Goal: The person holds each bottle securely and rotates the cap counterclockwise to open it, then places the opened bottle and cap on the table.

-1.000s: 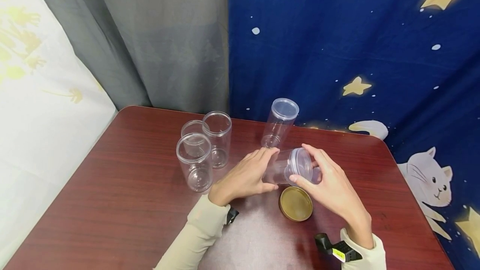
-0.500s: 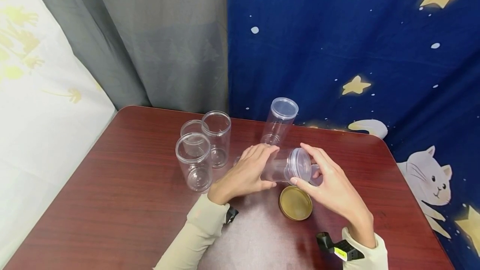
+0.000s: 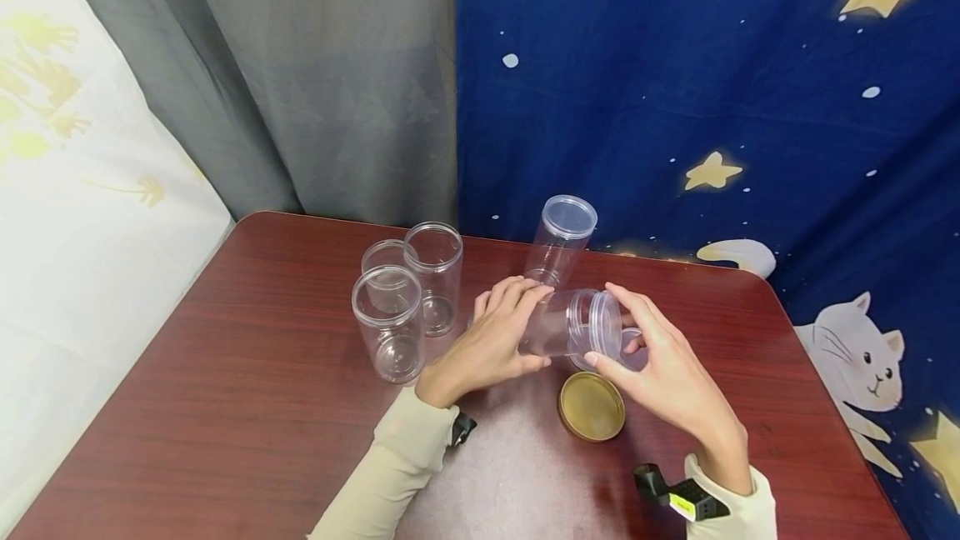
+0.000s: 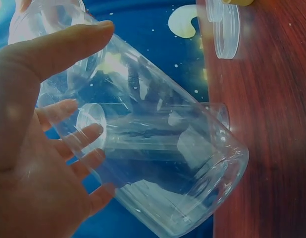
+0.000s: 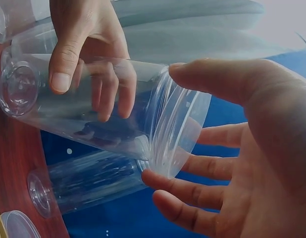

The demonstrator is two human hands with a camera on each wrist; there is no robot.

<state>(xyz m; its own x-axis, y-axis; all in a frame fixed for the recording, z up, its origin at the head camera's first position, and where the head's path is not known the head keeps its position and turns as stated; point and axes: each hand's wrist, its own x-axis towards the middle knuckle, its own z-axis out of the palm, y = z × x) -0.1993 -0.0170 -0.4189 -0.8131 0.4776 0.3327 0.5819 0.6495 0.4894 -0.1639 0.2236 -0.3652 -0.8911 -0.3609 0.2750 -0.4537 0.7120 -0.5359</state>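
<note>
- I see a yellow label [image 3: 682, 507] on the black device [image 3: 708, 509] at the right wrist; its writing is too small for me to read.
- Against a second ago, the clear jar [image 3: 550, 328] shows me its lidded end more edge-on.
- It lies sideways between the hands: the left hand [image 3: 483, 348] grips its body, the right hand [image 3: 670, 375] pinches the clear lid [image 3: 606, 325].
- A gold lid [image 3: 592, 407] sits on the near side.

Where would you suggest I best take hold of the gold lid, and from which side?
I'd pinch the gold lid at opposite edges of its rim, probably from the near side: it is a low disc lying flat, and the held jar crowds its far side.
</note>
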